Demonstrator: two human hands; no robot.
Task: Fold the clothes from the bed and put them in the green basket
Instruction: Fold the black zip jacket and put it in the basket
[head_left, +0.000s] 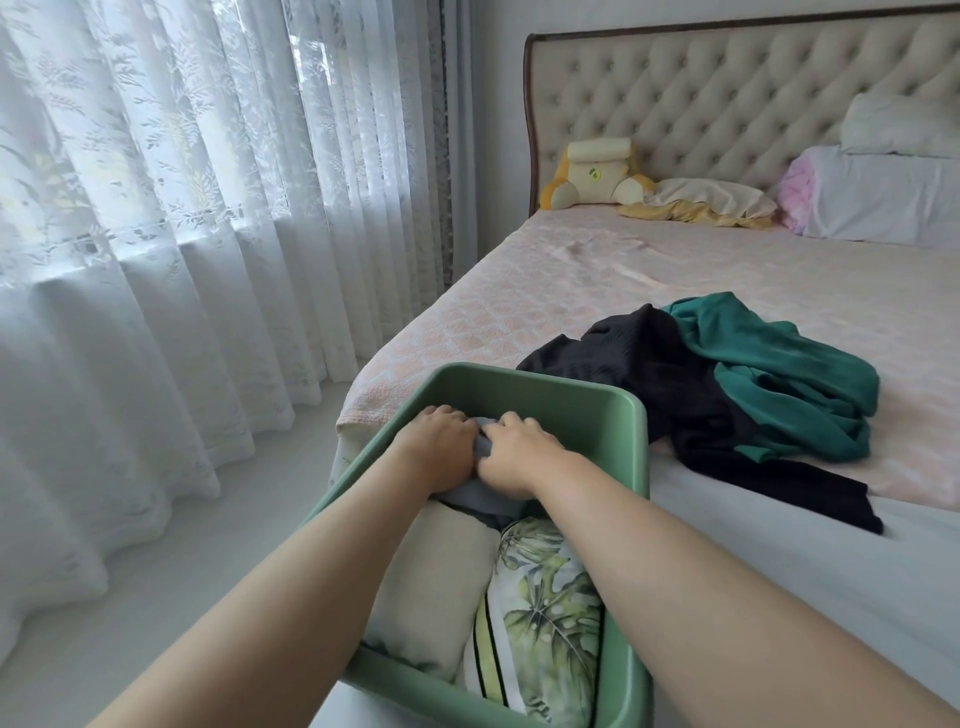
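Left hand (439, 447) and right hand (514, 456) curled, gripping soft grey cloth (478, 496), inside smooth rounded green basket (545, 389); crumpled black garment (649, 364) beside

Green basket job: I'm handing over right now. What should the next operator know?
Left hand and right hand: both grip a grey-blue folded garment inside the green plastic basket, at the near edge of the pink-covered bed.
Done: folded cream cloth and leaf-print cloth are in the basket.
Left: release the grey-blue one, then fold and pack the crumpled black garment and teal green garment, which lie on the bed beside the basket.
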